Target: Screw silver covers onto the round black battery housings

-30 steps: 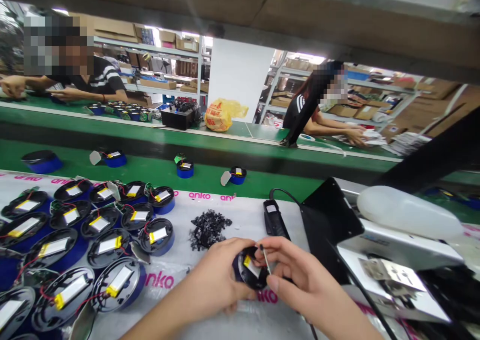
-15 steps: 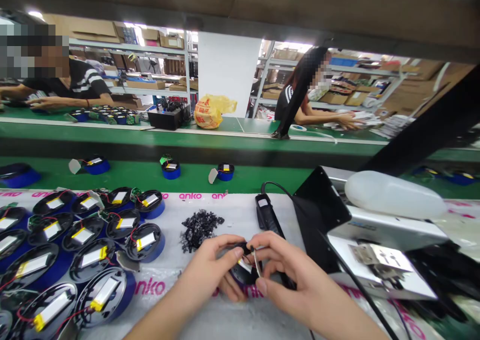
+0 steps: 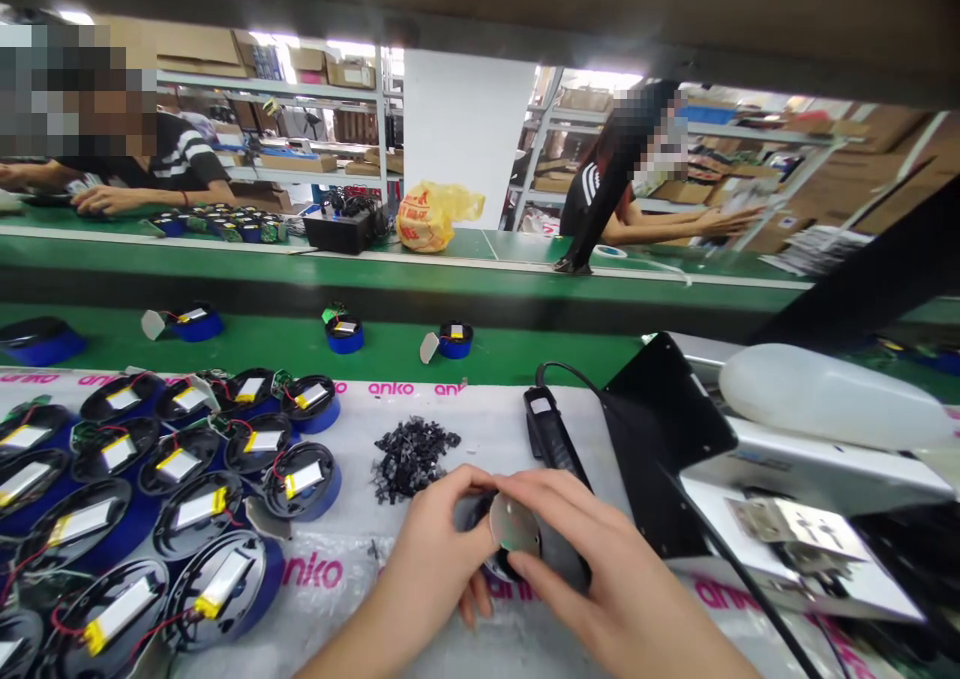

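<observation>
Silver machine [image 3: 825, 464] fills the right of the frame; a black cord [image 3: 731, 561] runs between it and your right hand [image 3: 596, 544], so a wide swing could snag it. Blue-rimmed housings [image 3: 259, 594] are packed at lower left, red wires [image 3: 171, 618] looping across: drift left and you could hook one. Black handheld tool [image 3: 553, 434] lies just past your right knuckles, easy to knock. Loose black bits [image 3: 415, 457] are near your left hand [image 3: 427, 534], a bump likely scatters them. Dark round housing [image 3: 469, 511] is low centre, your left fingers wrapped on it; can't see inside, so a lead could get pinched unnoticed. Metal disc [image 3: 517, 526] is tilted over it, edge-pinched by your right fingers, left thumb alongside: thin grip, could slip
</observation>
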`<state>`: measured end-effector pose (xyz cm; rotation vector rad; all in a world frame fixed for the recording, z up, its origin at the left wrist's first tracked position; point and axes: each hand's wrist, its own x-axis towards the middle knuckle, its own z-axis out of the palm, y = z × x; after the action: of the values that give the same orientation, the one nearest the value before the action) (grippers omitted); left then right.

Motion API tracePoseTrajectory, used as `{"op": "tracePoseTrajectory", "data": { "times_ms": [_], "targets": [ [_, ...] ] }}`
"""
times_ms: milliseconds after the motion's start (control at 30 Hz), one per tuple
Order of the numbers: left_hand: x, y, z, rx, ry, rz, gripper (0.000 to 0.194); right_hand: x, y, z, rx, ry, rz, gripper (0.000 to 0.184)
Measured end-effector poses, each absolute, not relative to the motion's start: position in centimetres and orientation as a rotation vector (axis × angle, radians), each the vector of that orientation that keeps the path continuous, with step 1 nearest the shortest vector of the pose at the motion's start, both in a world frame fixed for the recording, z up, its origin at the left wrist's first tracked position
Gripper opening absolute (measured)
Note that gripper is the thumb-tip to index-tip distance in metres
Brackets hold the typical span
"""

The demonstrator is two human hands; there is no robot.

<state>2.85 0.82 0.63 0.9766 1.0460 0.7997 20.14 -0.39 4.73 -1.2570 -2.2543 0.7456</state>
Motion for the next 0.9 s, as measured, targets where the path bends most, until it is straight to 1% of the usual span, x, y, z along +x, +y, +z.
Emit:
{"op": "tracePoseTrajectory", "data": {
  "times_ms": [100, 200, 267, 333, 467, 567, 900],
  "targets": [
    [1.9, 1.0, 0.7, 0.928, 0.961, 0.756, 0.039, 20.4, -0.1, 4.1, -1.210, -2.297, 0.662, 0.034],
    [0.6, 1.5, 0.9, 0.789, 0.835, 0.687, 0.049, 20.7, 0.1, 3.5, -1.155, -2.323, 0.573, 0.027],
    [0.0, 1.8, 0.9, 0.673, 0.779, 0.675, 0.054, 20.7, 0.0, 3.3, -1.136, -2.353, 0.514, 0.028],
    [-0.2, 1.9, 0.9, 0.608, 0.767, 0.681, 0.054, 20.6, -0.1, 3.4, -1.120, -2.398, 0.453, 0.030],
    [0.2, 1.8, 0.9, 0.638, 0.785, 0.680, 0.041, 20.4, -0.4, 4.2, -1.066, -2.463, 0.369, 0.031],
    [0.6, 1.7, 1.0, 0.677, 0.832, 0.698, 0.040, 20.2, -0.6, 4.8, -1.047, -2.482, 0.383, 0.032],
    [1.1, 1.6, 0.7, 0.742, 0.910, 0.727, 0.067, 19.3, -1.3, 4.7, -1.261, -2.401, 0.405, 0.031]
  ]
}}
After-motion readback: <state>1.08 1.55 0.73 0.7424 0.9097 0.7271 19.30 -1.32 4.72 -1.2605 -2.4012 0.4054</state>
